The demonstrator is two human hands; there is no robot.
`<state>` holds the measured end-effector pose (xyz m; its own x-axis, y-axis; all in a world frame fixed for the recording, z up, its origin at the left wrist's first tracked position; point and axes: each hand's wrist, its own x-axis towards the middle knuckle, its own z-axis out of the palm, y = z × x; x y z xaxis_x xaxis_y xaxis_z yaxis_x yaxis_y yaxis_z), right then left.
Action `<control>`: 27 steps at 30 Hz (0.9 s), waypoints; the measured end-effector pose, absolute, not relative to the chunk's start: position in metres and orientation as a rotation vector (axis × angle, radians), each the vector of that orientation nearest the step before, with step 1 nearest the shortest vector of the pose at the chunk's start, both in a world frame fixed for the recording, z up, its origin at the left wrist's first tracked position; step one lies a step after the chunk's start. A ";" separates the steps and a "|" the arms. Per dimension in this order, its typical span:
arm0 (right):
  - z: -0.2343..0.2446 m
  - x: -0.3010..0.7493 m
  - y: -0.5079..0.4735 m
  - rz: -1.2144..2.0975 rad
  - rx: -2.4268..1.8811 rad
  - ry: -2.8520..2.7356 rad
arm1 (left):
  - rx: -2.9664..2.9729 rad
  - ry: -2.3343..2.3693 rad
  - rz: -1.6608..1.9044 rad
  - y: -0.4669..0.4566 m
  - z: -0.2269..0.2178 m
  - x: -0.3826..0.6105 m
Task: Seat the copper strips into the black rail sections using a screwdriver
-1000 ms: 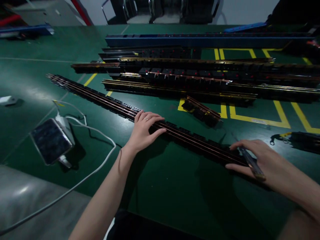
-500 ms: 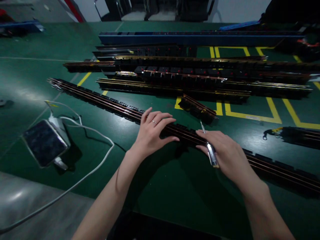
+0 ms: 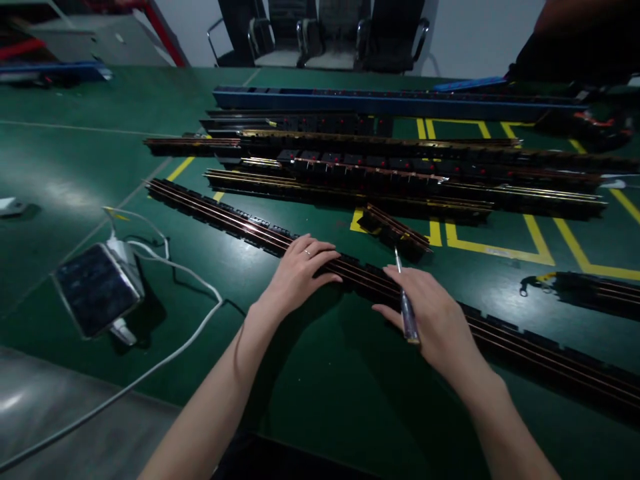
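A long black rail strip (image 3: 240, 225) with several copper-coloured lines along its top lies slantwise across the green table. My left hand (image 3: 303, 267) is closed over its middle, fingers on the far side and thumb on the near side. Farther right, my right hand (image 3: 433, 310) rests at the same strip, thumb along the near edge. A screwdriver (image 3: 408, 317) with a clear handle is tucked in that hand, its shaft pointing away from me. Just beyond the shaft lies a short black piece (image 3: 395, 230) with copper-coloured strips.
Several more long strips (image 3: 350, 193) lie behind, with a long blue channel (image 3: 320, 100) at the back. A dark-screened device (image 3: 97, 290) with white cables (image 3: 200, 320) is on the left. Another strip with hooked ends (image 3: 575, 287) lies right. Chairs (image 3: 330, 33) stand beyond the table.
The held strip has slid to the right, its left end shifting most against the table. Both hands stay on it, and the screwdriver stays in my right hand. The view has tilted up slightly.
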<state>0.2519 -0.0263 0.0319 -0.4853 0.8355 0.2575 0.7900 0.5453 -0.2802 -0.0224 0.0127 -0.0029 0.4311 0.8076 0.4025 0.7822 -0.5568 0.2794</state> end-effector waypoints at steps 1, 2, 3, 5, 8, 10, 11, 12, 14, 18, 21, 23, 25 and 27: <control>0.030 0.247 -0.027 0.166 -1.326 -2.432 | 2.629 1.428 0.763 0.010 -0.003 -0.015; 0.029 0.245 -0.027 0.162 -1.334 -2.439 | 2.645 1.398 0.742 0.008 -0.002 -0.010; 0.029 0.246 -0.027 0.168 -1.356 -2.447 | 2.663 1.368 0.717 0.006 0.000 -0.007; 0.033 0.253 -0.027 0.198 -1.420 -2.468 | 2.691 1.328 0.684 0.004 0.006 -0.009; 0.045 0.270 -0.028 0.298 -1.528 -2.523 | 2.647 1.385 0.705 0.002 0.014 -0.024; 0.052 0.281 -0.029 0.378 -1.550 -2.548 | 2.580 1.432 0.706 0.002 0.015 -0.032; 0.054 0.286 -0.029 0.406 -1.536 -2.558 | 2.553 1.443 0.697 0.002 0.014 -0.033; 0.056 0.288 -0.030 0.409 -1.521 -2.553 | 2.534 1.448 0.688 0.001 0.013 -0.031; 0.055 0.287 -0.030 0.351 -1.484 -2.500 | 2.524 1.445 0.689 -0.002 0.008 -0.020; 0.044 0.260 -0.032 0.269 -1.335 -2.446 | 2.537 1.376 0.688 -0.011 0.006 0.016; 0.036 0.247 -0.029 0.290 -1.297 -2.501 | 2.533 1.189 0.637 -0.016 0.016 0.025; 0.035 0.252 -0.027 0.321 -1.358 -2.513 | 2.543 1.118 0.644 -0.016 0.025 0.014; 0.038 0.265 -0.026 0.380 -1.411 -2.536 | 2.545 1.199 0.693 -0.013 0.032 -0.006; 0.044 0.281 -0.025 0.460 -1.432 -2.568 | 2.523 1.326 0.702 -0.009 0.033 -0.028</control>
<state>0.2806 -0.0252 0.0437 -0.5266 0.8501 -0.0059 0.7993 0.4927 -0.3440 -0.0276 -0.0087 0.0334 0.4830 0.8173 0.3144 0.7194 -0.5750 0.3896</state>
